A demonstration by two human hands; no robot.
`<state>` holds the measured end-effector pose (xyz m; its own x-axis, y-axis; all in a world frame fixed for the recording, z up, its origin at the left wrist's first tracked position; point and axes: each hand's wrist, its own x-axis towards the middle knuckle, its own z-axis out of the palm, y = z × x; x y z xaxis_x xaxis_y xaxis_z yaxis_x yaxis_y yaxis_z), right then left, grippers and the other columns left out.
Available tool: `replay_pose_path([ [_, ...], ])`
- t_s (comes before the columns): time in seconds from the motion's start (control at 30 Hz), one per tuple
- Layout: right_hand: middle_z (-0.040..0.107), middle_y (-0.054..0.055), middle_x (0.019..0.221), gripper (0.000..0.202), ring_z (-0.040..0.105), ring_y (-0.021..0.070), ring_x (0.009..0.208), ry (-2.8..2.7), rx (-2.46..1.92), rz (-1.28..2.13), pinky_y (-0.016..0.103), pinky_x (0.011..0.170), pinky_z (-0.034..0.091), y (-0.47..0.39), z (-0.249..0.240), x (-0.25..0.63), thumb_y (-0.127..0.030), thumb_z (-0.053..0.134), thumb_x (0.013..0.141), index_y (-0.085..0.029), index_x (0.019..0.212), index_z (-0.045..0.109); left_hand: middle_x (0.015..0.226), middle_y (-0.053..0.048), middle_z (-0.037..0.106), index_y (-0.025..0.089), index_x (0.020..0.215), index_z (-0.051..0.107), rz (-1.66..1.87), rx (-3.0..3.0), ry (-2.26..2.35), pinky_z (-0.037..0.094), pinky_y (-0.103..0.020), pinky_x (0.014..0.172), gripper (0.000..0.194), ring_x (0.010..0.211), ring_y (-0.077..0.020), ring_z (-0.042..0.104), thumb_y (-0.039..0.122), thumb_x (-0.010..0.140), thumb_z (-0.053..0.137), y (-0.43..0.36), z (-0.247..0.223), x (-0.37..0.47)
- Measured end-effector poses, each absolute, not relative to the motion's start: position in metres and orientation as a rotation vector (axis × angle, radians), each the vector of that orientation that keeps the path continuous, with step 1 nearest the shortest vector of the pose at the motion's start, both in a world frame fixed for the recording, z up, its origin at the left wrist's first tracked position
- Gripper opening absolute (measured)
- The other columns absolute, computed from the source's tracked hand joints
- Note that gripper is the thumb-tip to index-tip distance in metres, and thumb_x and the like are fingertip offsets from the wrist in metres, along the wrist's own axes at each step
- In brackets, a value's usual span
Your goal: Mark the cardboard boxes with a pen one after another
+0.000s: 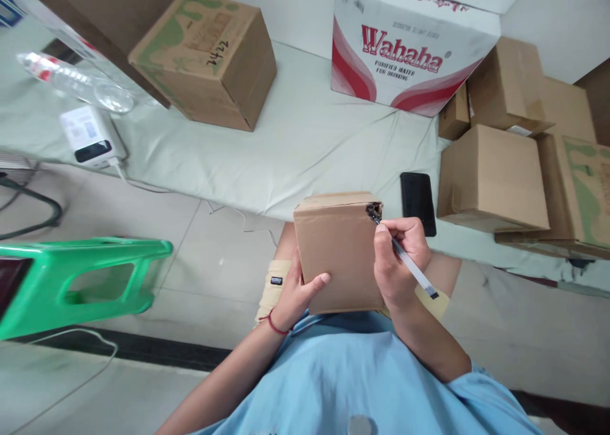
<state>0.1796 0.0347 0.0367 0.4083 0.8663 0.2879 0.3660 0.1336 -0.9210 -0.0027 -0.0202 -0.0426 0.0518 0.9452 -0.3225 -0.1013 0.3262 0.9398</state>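
Observation:
A plain brown cardboard box (pixel 340 257) rests on my lap, against the table's edge. Its top right corner carries a black scribbled patch (pixel 374 211) around what looks like a small hole. My left hand (pixel 301 290) grips the box's lower left side, thumb on the front face, other fingers mostly hidden. In my right hand (pixel 401 257) is a slim pen (pixel 415 271) with a clear barrel and black end cap, pinched between thumb and fingers; its tip touches the black patch.
On the pale green cloth (pixel 295 149) lie a black phone (pixel 418 203), a white power bank (pixel 93 138) with a cable, and a plastic bottle (pixel 81 82). Behind stand a box marked 2422 (pixel 210 57), a Wahaha box (pixel 405 47) and several brown boxes (pixel 493 178). A green stool (pixel 102 282) is left.

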Motion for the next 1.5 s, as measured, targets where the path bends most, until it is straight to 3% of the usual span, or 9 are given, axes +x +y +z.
replay_pose_path([
  [0.77,0.055,-0.007,0.063,0.012,0.05,0.0103,0.054,-1.059,-1.421,0.447,0.023,0.055,0.042,0.031,0.033,0.181,-0.026,0.065,0.098,-0.022,0.086,0.062,0.153,-0.014,0.062,0.023,0.156,0.051,1.005,0.956,1.239,0.045,-0.05,0.122,0.089,0.144,-0.0379,0.057,0.064,0.085,0.085,-0.021,-0.045,-0.002],
  [1.1,0.062,-0.005,0.071,0.017,0.059,0.0123,0.061,-1.066,-1.431,0.428,0.026,0.061,0.051,0.03,0.03,0.182,-0.039,0.067,0.101,-0.022,0.097,0.065,0.147,-0.014,0.064,0.022,0.151,0.053,0.996,0.908,1.254,0.049,-0.048,0.118,0.085,0.139,-0.0369,0.06,0.066,0.084,0.084,-0.021,-0.038,0.001],
  [1.3,0.07,-0.001,0.086,0.014,0.064,0.012,0.068,-1.128,-1.425,0.262,0.026,0.064,0.052,0.031,0.036,0.188,-0.033,0.069,0.099,-0.021,0.106,0.07,0.153,-0.014,0.061,0.025,0.156,0.047,1.003,0.971,1.316,0.054,-0.047,0.112,0.092,0.139,-0.0363,0.061,0.059,0.081,0.088,-0.02,-0.014,0.008],
  [1.5,0.067,0.0,0.083,0.014,0.063,0.0134,0.065,-1.195,-1.458,0.08,0.028,0.06,0.05,0.031,0.034,0.197,-0.033,0.065,0.101,-0.02,0.104,0.068,0.158,-0.016,0.057,0.025,0.156,0.045,0.97,1.032,1.398,0.051,-0.053,0.114,0.096,0.141,-0.0396,0.059,0.057,0.077,0.09,-0.019,-0.005,0.011],
])
